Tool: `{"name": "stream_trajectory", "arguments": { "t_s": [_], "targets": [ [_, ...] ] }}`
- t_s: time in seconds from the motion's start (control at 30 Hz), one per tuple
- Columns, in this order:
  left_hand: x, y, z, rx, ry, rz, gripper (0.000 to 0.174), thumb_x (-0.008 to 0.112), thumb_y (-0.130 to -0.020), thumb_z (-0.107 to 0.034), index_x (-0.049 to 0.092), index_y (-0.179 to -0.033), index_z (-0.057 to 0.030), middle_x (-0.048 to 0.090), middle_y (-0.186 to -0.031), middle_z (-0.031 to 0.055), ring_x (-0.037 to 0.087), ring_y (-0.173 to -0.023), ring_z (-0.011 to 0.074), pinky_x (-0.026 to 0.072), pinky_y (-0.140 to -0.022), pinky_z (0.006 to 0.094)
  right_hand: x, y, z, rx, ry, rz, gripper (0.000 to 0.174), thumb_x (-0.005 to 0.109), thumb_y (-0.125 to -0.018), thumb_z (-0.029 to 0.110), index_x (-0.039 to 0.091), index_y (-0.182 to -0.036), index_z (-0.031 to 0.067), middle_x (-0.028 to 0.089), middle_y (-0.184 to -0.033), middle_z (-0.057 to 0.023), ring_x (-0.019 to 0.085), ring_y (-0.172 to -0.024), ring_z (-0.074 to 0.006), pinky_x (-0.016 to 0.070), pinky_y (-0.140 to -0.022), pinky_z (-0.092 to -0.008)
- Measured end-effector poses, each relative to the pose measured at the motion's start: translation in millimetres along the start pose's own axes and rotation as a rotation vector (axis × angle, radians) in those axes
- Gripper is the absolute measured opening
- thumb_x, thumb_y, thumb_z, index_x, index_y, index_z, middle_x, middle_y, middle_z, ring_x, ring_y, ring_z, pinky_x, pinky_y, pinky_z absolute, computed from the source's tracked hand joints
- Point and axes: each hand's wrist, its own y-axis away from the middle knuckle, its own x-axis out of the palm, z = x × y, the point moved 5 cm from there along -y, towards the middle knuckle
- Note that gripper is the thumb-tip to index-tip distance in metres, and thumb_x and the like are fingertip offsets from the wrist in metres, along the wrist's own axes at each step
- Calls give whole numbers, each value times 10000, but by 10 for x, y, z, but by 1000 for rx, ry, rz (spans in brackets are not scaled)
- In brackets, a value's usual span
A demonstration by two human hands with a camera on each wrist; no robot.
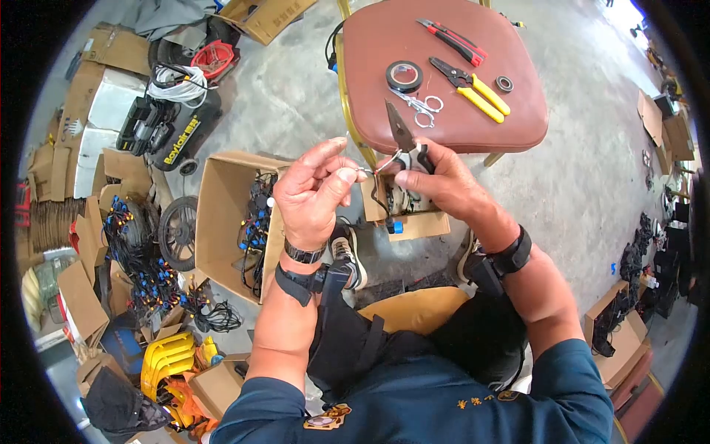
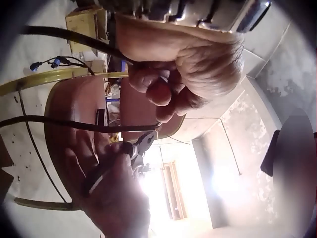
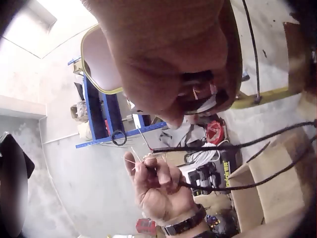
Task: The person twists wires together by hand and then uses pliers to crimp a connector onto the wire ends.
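Note:
The left hand (image 1: 314, 189) pinches thin bare wire ends between thumb and fingertips; in the right wrist view, fine strands (image 3: 131, 161) stick out past its fingers. The right hand (image 1: 451, 181) grips dark-handled pliers (image 1: 400, 127), jaws pointing up and away, with a pale wire beside its thumb. Between the hands a black cable (image 1: 379, 194) hangs to a blue connector (image 1: 397, 228). In the left wrist view the pliers (image 2: 143, 144) are by the end of a black cable (image 2: 74, 124); whether their jaws touch it, I cannot tell.
A brown padded seat (image 1: 444, 89) holds black tape (image 1: 404, 76), scissors (image 1: 421, 109), yellow-handled strippers (image 1: 473, 89), a red cutter (image 1: 455, 43) and a ring (image 1: 504, 83). Below are an open box (image 1: 229, 222) with cables and a smaller box (image 1: 421, 225). Cable piles and an air compressor (image 1: 177, 133) lie left.

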Motion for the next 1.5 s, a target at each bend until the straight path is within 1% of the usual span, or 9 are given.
{"name": "stream_trajectory", "arguments": {
  "t_s": [0.13, 0.3, 0.5, 0.6, 0.7, 0.93, 1.1, 1.3, 1.5],
  "targets": [
    [-19, -5, 31, -72, 90, 7, 431, 614, -919, 41, 540, -1343, 12, 701, -940, 168, 662, -764, 142, 457, -518, 205, 183, -3, -21, 54, -130, 65, 173, 707, -906, 106, 640, -1050, 37, 672, -972, -9, 595, -899, -60, 505, -825, -255],
    [-68, -8, 104, -167, 151, 37, 473, 636, -921, 12, 506, -1376, 12, 698, -955, 173, 637, -721, 139, 462, -534, 212, 166, -1, 10, 54, -80, 25, 176, 720, -891, 80, 631, -1032, 25, 690, -934, -40, 655, -863, -106, 537, -792, -267],
    [-70, -66, 140, -190, 284, 105, 517, 665, -891, 16, 503, -1382, 0, 700, -998, 167, 644, -722, 155, 506, -588, 259, 96, -15, 103, 48, -159, -15, 231, 706, -877, 16, 610, -1086, -6, 701, -878, -85, 687, -787, -157, 560, -739, -296],
    [-92, -88, 213, -158, 218, 73, 514, 661, -873, 41, 518, -1365, 2, 700, -1025, 167, 665, -759, 166, 528, -627, 267, 89, -35, 111, 43, -186, 16, 263, 708, -872, 14, 602, -1111, -12, 698, -875, -85, 679, -765, -158, 555, -728, -297],
    [-80, -97, 221, -168, 224, 54, 452, 663, -859, 53, 571, -1300, 16, 707, -1018, 164, 677, -791, 170, 540, -655, 268, 97, -38, 112, 74, -173, -1, 274, 710, -867, 13, 601, -1118, -12, 694, -863, -79, 670, -755, -150, 547, -720, -296],
    [-63, -100, 259, -266, 82, 20, 227, 700, -883, -34, 666, -1102, 18, 731, -903, 134, 648, -700, 119, 509, -597, 228, 94, -44, 121, 83, -159, -4, 249, 717, -860, 13, 603, -1081, -10, 691, -844, -73, 666, -763, -141, 539, -717, -294],
    [-65, -103, 286, -234, 49, 12, 164, 708, -898, -79, 677, -1038, 0, 728, -858, 102, 583, -622, 72, 447, -540, 192, 76, -61, 83, 75, -107, -40, 233, 719, -860, 20, 604, -1061, -11, 688, -841, -63, 661, -753, -135, 536, -718, -295],
    [-61, -117, 249, -209, -49, -34, 149, 718, -898, -99, 675, -1007, -6, 699, -799, 48, 553, -617, 45, 401, -524, 179, 56, -81, 91, 69, -30, -51, 242, 731, -857, 36, 609, -1062, -2, 674, -851, -40, 637, -762, -110, 517, -723, -279],
    [-57, -122, 209, -152, -155, -76, 96, 726, -883, -41, 684, -958, 3, 660, -791, -11, 572, -704, 50, 461, -628, 207, 59, -59, 213, 96, -23, -45, 232, 739, -847, 47, 615, -1036, -3, 661, -835, -29, 619, -743, -97, 499, -704, -263]
  ]
}}
